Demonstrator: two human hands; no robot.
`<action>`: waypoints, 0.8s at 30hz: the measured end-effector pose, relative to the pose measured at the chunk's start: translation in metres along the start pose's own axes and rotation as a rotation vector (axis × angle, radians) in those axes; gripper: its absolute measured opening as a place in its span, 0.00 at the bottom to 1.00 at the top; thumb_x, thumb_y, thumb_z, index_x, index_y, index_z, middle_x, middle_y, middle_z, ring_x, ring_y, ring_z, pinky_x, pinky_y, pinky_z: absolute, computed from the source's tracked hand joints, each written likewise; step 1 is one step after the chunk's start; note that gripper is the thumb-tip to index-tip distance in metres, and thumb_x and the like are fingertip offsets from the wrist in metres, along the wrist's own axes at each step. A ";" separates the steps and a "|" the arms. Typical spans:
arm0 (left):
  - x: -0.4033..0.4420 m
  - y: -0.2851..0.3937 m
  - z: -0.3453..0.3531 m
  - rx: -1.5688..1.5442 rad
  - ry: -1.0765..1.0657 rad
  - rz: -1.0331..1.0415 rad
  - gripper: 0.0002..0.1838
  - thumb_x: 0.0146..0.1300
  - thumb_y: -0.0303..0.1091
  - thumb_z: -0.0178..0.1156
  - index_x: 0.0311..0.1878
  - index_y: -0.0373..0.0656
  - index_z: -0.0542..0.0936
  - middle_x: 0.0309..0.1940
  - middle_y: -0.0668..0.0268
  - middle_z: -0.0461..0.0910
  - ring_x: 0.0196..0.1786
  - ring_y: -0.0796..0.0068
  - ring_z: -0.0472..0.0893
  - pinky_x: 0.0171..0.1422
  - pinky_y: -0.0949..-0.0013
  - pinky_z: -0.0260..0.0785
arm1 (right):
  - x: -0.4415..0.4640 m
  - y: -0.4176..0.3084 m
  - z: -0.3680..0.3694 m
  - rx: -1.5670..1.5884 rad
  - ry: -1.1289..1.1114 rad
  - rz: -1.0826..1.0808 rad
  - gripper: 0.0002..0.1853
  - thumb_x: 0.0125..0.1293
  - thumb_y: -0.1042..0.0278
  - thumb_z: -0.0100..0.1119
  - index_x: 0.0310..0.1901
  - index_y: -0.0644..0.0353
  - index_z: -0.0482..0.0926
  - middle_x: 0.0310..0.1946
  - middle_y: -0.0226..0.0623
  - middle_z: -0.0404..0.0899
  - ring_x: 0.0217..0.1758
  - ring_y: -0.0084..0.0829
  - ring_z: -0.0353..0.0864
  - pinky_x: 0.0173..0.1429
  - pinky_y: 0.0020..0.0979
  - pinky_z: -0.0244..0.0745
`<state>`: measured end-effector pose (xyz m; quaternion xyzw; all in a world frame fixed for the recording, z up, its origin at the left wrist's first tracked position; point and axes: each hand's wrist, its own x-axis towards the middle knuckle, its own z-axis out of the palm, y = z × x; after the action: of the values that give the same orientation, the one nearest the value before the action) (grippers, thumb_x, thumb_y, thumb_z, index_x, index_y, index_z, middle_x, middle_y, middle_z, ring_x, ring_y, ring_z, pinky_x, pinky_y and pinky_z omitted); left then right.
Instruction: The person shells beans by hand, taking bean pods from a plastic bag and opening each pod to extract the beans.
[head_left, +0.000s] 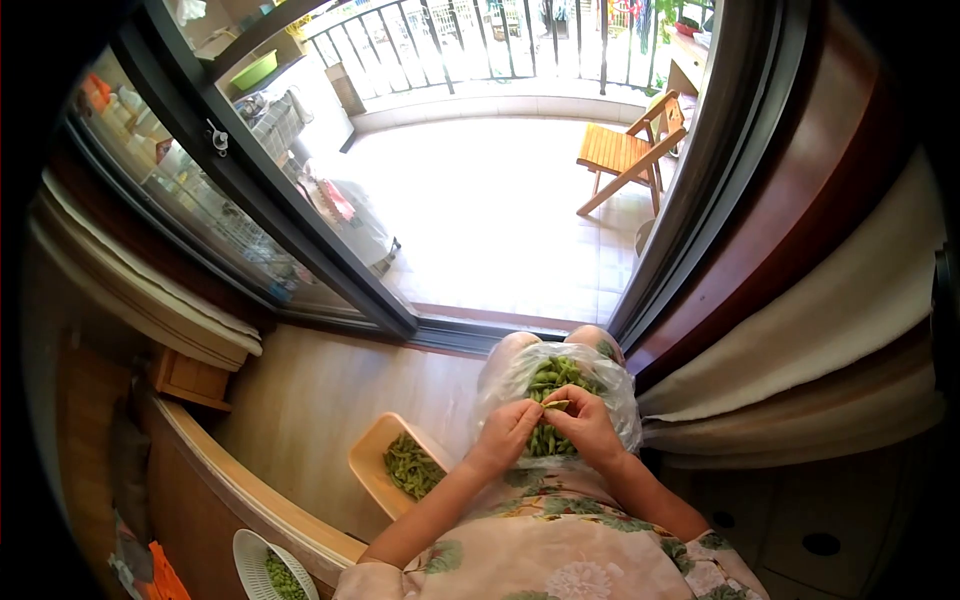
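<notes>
A clear plastic bag [623, 405] lies open across the lap, holding many green soybean pods [556, 372]. Above it, my left hand [512, 428] and my right hand [585, 422] meet, both with pinched fingers. Between the fingertips is one soybean pod [557, 404], its right end sticking out toward my right hand. My fingers cover the rest of that pod. To the left on the floor, a tan plastic bin [366, 462] contains pods or empty hulls [411, 467]. A white slotted basket [246, 553] at the lower left has shelled green beans [285, 578] in it.
A curved wooden furniture edge [225, 475] runs along the left, beside the basket. Ahead is a dark sliding door frame [370, 285], with a bright balcony beyond. A wooden folding chair [617, 150] stands out there. A pale curtain [800, 350] hangs at the right.
</notes>
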<state>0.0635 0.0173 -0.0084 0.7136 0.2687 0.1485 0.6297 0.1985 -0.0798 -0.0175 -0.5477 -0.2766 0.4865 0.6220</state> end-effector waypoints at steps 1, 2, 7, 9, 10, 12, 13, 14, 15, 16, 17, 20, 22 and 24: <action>0.000 -0.003 0.000 -0.044 0.001 -0.019 0.17 0.74 0.40 0.47 0.31 0.39 0.75 0.22 0.74 0.68 0.26 0.86 0.65 0.29 0.77 0.57 | 0.000 -0.002 0.002 0.018 -0.002 -0.008 0.06 0.62 0.75 0.60 0.41 0.61 0.77 0.30 0.24 0.76 0.31 0.12 0.72 0.34 0.16 0.68; 0.000 -0.005 0.000 -0.088 0.001 -0.037 0.18 0.74 0.40 0.46 0.31 0.39 0.74 0.22 0.75 0.67 0.26 0.86 0.64 0.28 0.78 0.56 | -0.001 -0.003 0.002 0.035 -0.004 -0.015 0.06 0.62 0.75 0.60 0.40 0.60 0.77 0.29 0.23 0.76 0.30 0.12 0.72 0.33 0.15 0.67; 0.001 -0.010 -0.002 -0.083 -0.016 -0.035 0.17 0.74 0.41 0.47 0.32 0.40 0.74 0.23 0.76 0.66 0.26 0.87 0.63 0.28 0.79 0.56 | -0.001 -0.007 0.003 0.028 -0.002 0.008 0.06 0.62 0.75 0.60 0.40 0.60 0.77 0.28 0.22 0.75 0.29 0.12 0.71 0.32 0.15 0.66; 0.001 -0.005 -0.002 -0.044 -0.019 -0.025 0.17 0.73 0.41 0.48 0.33 0.39 0.75 0.23 0.74 0.67 0.27 0.85 0.65 0.30 0.77 0.58 | -0.001 -0.005 0.002 0.022 0.000 0.002 0.05 0.62 0.75 0.60 0.39 0.61 0.77 0.28 0.22 0.75 0.29 0.11 0.71 0.32 0.15 0.66; 0.000 0.003 -0.001 -0.020 -0.019 -0.021 0.17 0.73 0.41 0.49 0.33 0.38 0.75 0.22 0.72 0.68 0.27 0.83 0.66 0.31 0.75 0.60 | -0.001 -0.003 0.001 0.014 -0.001 -0.003 0.05 0.62 0.75 0.60 0.39 0.61 0.77 0.28 0.22 0.75 0.29 0.11 0.71 0.32 0.15 0.66; -0.001 0.005 -0.001 -0.010 -0.025 -0.032 0.17 0.72 0.42 0.51 0.34 0.38 0.76 0.22 0.71 0.69 0.27 0.82 0.67 0.31 0.74 0.61 | -0.001 0.000 0.000 0.003 -0.003 -0.016 0.05 0.61 0.75 0.61 0.38 0.61 0.77 0.28 0.22 0.75 0.29 0.11 0.71 0.32 0.15 0.65; -0.001 0.001 -0.001 -0.024 -0.032 -0.047 0.17 0.71 0.42 0.52 0.34 0.38 0.77 0.22 0.72 0.69 0.27 0.83 0.67 0.31 0.74 0.60 | -0.001 0.002 -0.001 -0.002 -0.003 -0.024 0.04 0.61 0.76 0.61 0.37 0.62 0.78 0.28 0.22 0.75 0.29 0.11 0.71 0.32 0.15 0.65; -0.001 -0.001 -0.001 -0.038 -0.039 -0.062 0.17 0.71 0.43 0.53 0.34 0.39 0.77 0.22 0.74 0.70 0.27 0.84 0.66 0.30 0.75 0.60 | -0.001 0.003 -0.001 -0.006 -0.003 -0.033 0.04 0.60 0.76 0.62 0.37 0.62 0.78 0.29 0.22 0.75 0.29 0.11 0.70 0.32 0.15 0.65; -0.001 0.000 -0.002 -0.124 -0.069 -0.098 0.16 0.71 0.44 0.53 0.34 0.40 0.78 0.23 0.75 0.70 0.27 0.85 0.66 0.30 0.77 0.59 | -0.001 0.002 -0.001 0.005 -0.012 -0.032 0.04 0.60 0.76 0.62 0.36 0.62 0.78 0.29 0.22 0.76 0.29 0.11 0.70 0.32 0.15 0.65; -0.001 0.001 -0.004 -0.209 -0.100 -0.134 0.16 0.70 0.45 0.54 0.34 0.41 0.78 0.23 0.76 0.70 0.26 0.86 0.66 0.30 0.78 0.58 | -0.002 0.001 -0.001 0.017 -0.021 -0.032 0.03 0.60 0.76 0.62 0.36 0.62 0.79 0.29 0.22 0.76 0.29 0.11 0.70 0.32 0.15 0.65; -0.001 0.002 -0.007 -0.294 -0.131 -0.170 0.16 0.70 0.45 0.54 0.35 0.41 0.78 0.23 0.77 0.71 0.26 0.87 0.66 0.29 0.79 0.58 | -0.002 0.000 -0.001 0.030 -0.030 -0.030 0.03 0.60 0.76 0.62 0.36 0.62 0.79 0.29 0.22 0.76 0.29 0.11 0.70 0.32 0.15 0.65; -0.002 0.005 -0.011 -0.361 -0.192 -0.209 0.16 0.70 0.47 0.54 0.36 0.43 0.78 0.24 0.78 0.71 0.26 0.89 0.65 0.29 0.82 0.57 | -0.005 -0.009 -0.002 0.078 -0.075 0.031 0.03 0.60 0.75 0.62 0.35 0.61 0.79 0.28 0.22 0.76 0.29 0.11 0.70 0.33 0.16 0.65; -0.003 0.006 -0.012 -0.389 -0.204 -0.202 0.16 0.71 0.47 0.54 0.36 0.44 0.78 0.24 0.79 0.69 0.25 0.89 0.64 0.28 0.82 0.55 | -0.004 -0.007 -0.002 0.137 -0.088 0.050 0.04 0.60 0.74 0.62 0.36 0.61 0.78 0.25 0.24 0.75 0.27 0.13 0.69 0.31 0.17 0.64; -0.004 0.006 -0.013 -0.411 -0.218 -0.203 0.16 0.71 0.47 0.53 0.36 0.44 0.78 0.23 0.80 0.67 0.25 0.90 0.63 0.28 0.83 0.54 | -0.004 -0.005 -0.002 0.177 -0.101 0.065 0.03 0.60 0.74 0.61 0.36 0.61 0.78 0.24 0.26 0.75 0.25 0.15 0.69 0.30 0.18 0.63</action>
<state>0.0546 0.0254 0.0003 0.5517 0.2336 0.0580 0.7986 0.2007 -0.0836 -0.0122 -0.4744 -0.2455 0.5559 0.6369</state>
